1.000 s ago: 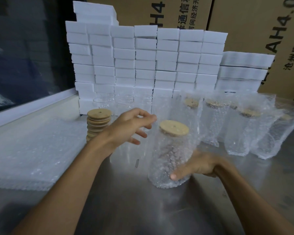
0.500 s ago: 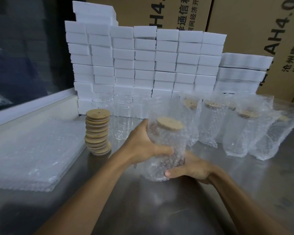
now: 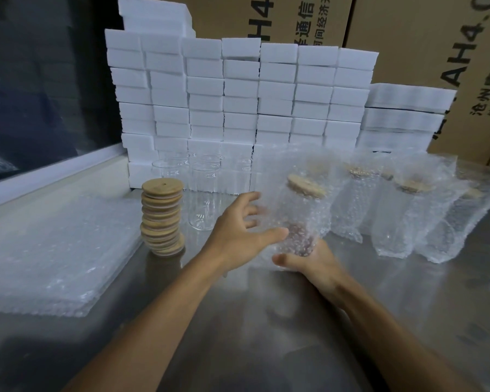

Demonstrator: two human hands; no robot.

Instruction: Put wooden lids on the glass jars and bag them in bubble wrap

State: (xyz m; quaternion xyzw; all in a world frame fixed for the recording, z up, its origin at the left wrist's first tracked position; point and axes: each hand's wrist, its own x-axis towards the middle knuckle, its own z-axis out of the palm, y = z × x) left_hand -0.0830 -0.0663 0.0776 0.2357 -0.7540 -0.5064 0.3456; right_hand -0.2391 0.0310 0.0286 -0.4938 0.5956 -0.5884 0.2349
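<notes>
A glass jar with a wooden lid (image 3: 306, 184) sits inside a bubble-wrap bag (image 3: 297, 222), tilted to the right just above the steel table. My right hand (image 3: 311, 261) cups and grips the bagged jar's base from below. My left hand (image 3: 238, 230) is at its left side with fingers spread; only the thumb touches the wrap. A leaning stack of wooden lids (image 3: 161, 219) stands to the left. Bare glass jars (image 3: 203, 193) stand behind it. Several bagged, lidded jars (image 3: 396, 216) stand in a row on the right.
A flat pile of bubble-wrap bags (image 3: 54, 250) lies on the left of the steel table (image 3: 266, 321). A wall of white foam blocks (image 3: 238, 94) rises behind the jars, with cardboard boxes (image 3: 422, 52) behind that. A dark window is at the left.
The bagged jar has been lifted, carried a little right and tilted. My left hand gripped its side half a second ago and has now let go, fingers spread. My right hand stays under the base.
</notes>
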